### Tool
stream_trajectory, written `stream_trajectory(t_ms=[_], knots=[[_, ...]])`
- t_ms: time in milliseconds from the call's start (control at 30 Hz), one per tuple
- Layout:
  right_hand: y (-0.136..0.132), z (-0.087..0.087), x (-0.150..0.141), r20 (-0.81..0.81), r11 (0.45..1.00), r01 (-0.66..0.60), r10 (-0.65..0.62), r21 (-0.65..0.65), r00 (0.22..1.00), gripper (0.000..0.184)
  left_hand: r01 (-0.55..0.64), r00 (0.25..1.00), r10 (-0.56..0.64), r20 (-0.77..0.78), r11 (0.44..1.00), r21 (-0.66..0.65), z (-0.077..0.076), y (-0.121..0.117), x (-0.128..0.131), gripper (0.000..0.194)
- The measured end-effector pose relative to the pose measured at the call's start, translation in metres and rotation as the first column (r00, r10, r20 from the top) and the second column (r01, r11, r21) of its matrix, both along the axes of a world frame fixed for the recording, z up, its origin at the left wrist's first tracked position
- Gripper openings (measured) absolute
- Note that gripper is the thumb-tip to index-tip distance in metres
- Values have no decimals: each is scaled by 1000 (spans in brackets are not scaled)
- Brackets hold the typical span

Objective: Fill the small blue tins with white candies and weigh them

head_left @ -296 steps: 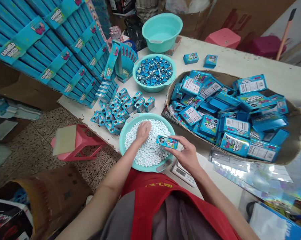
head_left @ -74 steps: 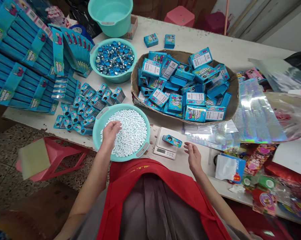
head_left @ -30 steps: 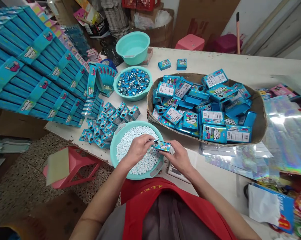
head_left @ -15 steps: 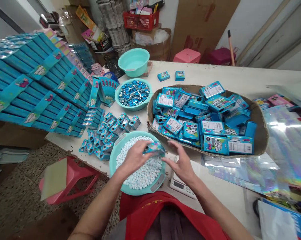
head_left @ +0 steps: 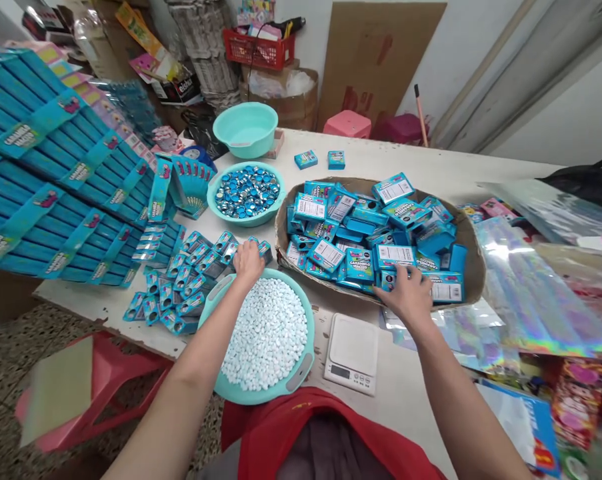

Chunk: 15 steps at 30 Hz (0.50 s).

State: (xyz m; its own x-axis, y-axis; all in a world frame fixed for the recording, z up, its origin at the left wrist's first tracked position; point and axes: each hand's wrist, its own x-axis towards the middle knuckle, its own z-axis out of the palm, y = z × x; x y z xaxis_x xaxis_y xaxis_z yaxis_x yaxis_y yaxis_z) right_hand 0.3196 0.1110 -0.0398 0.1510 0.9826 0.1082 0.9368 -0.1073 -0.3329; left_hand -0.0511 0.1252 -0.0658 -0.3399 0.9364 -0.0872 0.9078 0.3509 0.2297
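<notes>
My left hand [head_left: 249,261] reaches past the teal basin of white candies [head_left: 267,332] to the cluster of small filled blue boxes [head_left: 195,275]. Its fingers are closed on one small blue box [head_left: 263,249] at the cluster's right end. My right hand [head_left: 407,294] is at the near rim of the woven basket [head_left: 475,273], fingers curled onto a flat blue box [head_left: 388,281] among the many blue boxes [head_left: 368,227] piled there. A white digital scale [head_left: 351,352] sits bare between my arms.
A bowl of blue and silver caps [head_left: 247,193] and a teal basin with nothing in it [head_left: 245,129] stand further back. Stacked blue cartons [head_left: 55,167] fill the left. Holographic film [head_left: 528,297] lies right. A pink stool [head_left: 105,390] stands below the table edge.
The small box left the scale, both hands handled it over the candy basin, then my left hand carried it to the cluster. My right hand moved away into the basket.
</notes>
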Motion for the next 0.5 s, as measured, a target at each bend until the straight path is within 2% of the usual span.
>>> stream_trajectory(t_ms=[67, 133, 167, 267, 300, 367, 433, 500], knots=[[-4, 6, 4, -120, 999, -9, 14, 45, 993, 60, -12, 999, 11, -31, 1000, -27, -5, 3, -1, 33], [-8, 17, 12, -345, 998, 11, 10, 59, 938, 58, -30, 999, 30, -20, 999, 16, -7, -1, -4, 35], [-11, 24, 16, -484, 999, 28, -6, 38, 875, 57, -29, 1000, 29, 1, 997, 67, -7, -6, -7, 36], [-25, 45, 22, -807, 997, 7, -69, -80, 586, 55, -21, 992, -14, 128, 963, 267, -11, -38, -11, 31], [-32, 51, 21, -859, 995, -27, -72, -99, 506, 58, -27, 983, -31, 183, 952, 304, -14, -52, -11, 28], [-45, 57, 15, -905, 988, -110, -53, -109, 423, 71, -32, 958, -55, 282, 955, 294, -24, -82, -4, 27], [-56, 57, 3, -916, 970, -200, -51, -141, 398, 76, -24, 940, -50, 338, 977, 211, -36, -105, 9, 25], [-63, 53, -16, -922, 928, -308, -85, -211, 378, 68, -45, 939, -4, 345, 990, 135, -48, -115, 24, 30]])
